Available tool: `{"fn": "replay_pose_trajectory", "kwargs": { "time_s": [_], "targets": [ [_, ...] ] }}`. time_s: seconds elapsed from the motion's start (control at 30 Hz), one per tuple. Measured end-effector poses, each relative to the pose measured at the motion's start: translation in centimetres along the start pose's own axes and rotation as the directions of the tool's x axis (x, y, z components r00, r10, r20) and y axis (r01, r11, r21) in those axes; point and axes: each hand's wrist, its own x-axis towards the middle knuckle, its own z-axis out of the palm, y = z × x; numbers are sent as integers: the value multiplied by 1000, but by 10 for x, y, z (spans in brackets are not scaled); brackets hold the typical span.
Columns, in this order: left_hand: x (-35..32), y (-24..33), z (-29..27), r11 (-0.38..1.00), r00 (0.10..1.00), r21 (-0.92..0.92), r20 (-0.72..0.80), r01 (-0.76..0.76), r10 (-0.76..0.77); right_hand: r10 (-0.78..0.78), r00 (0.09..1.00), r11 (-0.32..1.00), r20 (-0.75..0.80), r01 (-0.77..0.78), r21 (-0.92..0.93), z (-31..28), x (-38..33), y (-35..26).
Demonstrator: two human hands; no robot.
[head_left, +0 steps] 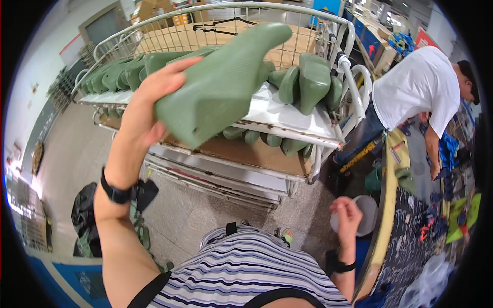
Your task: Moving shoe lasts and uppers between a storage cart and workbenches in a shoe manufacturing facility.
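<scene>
My left hand [154,102] is closed on the broad end of a smooth green shoe last [218,84], held up and tilted in front of a wire cart. Its narrow rounded end points up and to the right. A small hole shows near its lower corner. Down at the right, my right hand [347,215] has its fingers curled in, with nothing visible in them. Behind the held piece, more green shoe lasts [314,82] stand in a row on the cart's upper shelf. Others [251,136] lie on the shelf below, partly hidden.
The white metal cart [215,164] has tube rails and a wire back. A round pale lid or stool top [365,215] sits behind my right hand. At right, a person in a white shirt [418,90] bends over a cluttered workbench [391,205]. Dark bags [87,215] lie at left.
</scene>
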Motion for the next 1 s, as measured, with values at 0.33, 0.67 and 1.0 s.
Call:
{"fn": "replay_pose_trajectory", "kwargs": {
  "time_s": [0.33,0.67,1.0],
  "targets": [
    [-101,-125,-42,671,990,-741,85,-11,111,-487,833,590,262,535,-604,90,103,-261],
    [-100,-143,-60,586,879,-707,476,395,-19,111,907,-212,406,421,-882,186,208,-268],
    [-115,-173,-102,540,845,-707,534,457,-15,201,968,293,152,89,-952,173,192,-270]
  ]
}}
